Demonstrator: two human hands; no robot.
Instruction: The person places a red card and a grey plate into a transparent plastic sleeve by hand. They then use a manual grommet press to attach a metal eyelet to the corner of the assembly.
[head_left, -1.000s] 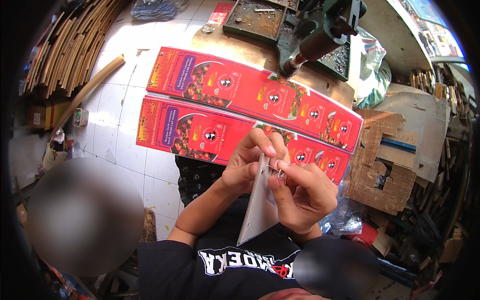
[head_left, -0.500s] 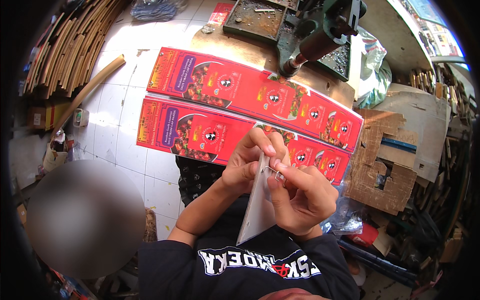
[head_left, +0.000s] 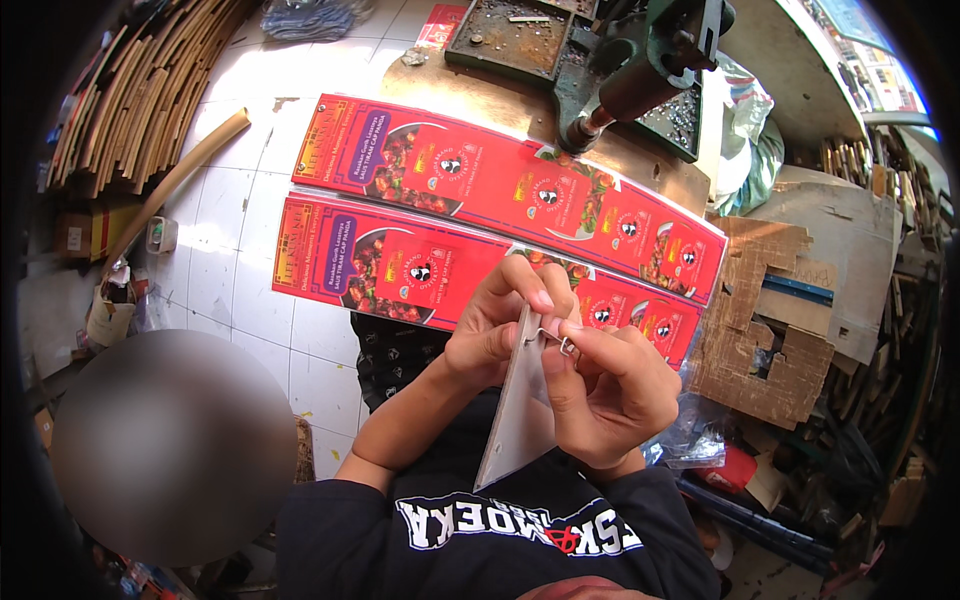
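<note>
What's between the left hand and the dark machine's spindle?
In the head view, two red printed panels, set side by side, lie between the left hand and the spindle.

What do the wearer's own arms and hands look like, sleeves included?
The left hand and right hand are ungloved, with no ring visible. Short black sleeves leave the forearms bare; they belong to a black T-shirt with white chest lettering.

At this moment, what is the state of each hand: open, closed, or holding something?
Left hand: closed, holding the grey panel.
Right hand: closed, pinching a small bent wire.
</note>
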